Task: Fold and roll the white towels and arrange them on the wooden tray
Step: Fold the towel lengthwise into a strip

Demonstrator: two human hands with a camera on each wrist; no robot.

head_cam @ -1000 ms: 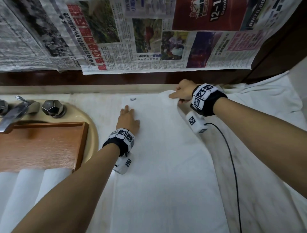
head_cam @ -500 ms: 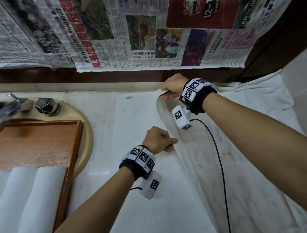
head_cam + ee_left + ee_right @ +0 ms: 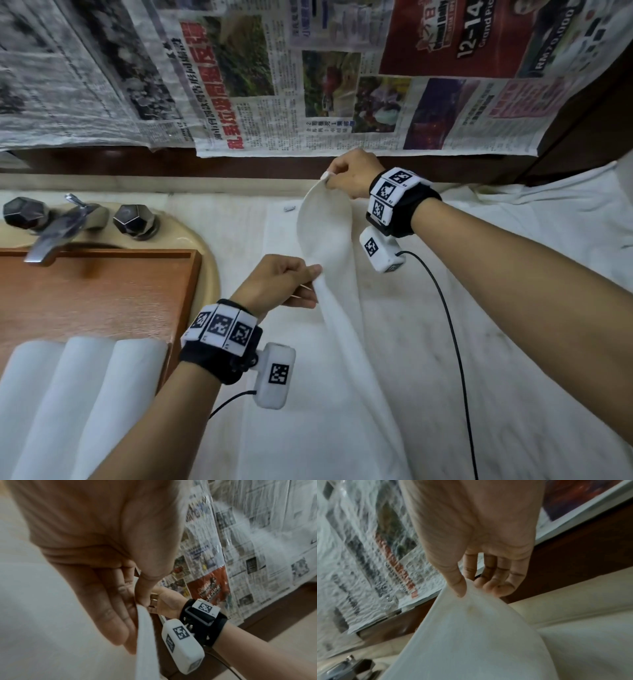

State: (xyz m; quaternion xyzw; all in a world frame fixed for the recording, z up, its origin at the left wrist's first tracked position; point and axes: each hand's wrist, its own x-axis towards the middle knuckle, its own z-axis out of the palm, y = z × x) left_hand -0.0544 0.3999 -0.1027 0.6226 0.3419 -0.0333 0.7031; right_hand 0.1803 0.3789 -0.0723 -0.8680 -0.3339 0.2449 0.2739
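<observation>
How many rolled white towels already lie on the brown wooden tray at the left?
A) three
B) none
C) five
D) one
A: the head view shows three rolled white towels lying side by side on the near end of the brown wooden tray, while both hands lift another towel off the counter.

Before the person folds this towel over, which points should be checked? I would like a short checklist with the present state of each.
1. Right hand pinches the towel corner: ok.
2. Left hand pinches the towel's edge: ok.
3. Held edge lifted off the counter: ok.
4. Near end of the towel lying flat: cannot tell.
5. Bare space on the wooden tray beyond the rolled towels: ok.
</observation>
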